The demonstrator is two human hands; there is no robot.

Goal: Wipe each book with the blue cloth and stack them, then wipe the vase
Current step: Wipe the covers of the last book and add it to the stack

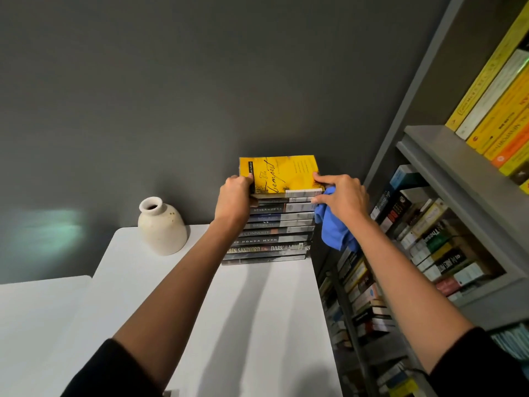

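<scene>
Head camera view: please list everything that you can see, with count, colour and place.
yellow book: one, yellow, top of the stack, held at both ends
stack of books: about ten, mostly dark spines, far right of the table
blue cloth: one, blue, hanging from the right hand
vase: one, cream, on the table left of the stack
table: one, white, below the arms
bookshelf: one, grey, full of books, at right
wall: dark grey, behind
left hand: on the book's left end
right hand: on the book's right end, holding the cloth

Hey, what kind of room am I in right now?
Probably a home study or reading corner: a grey bookshelf crammed with paperbacks, a stack of books on a white table, and a ceramic vase.
</scene>
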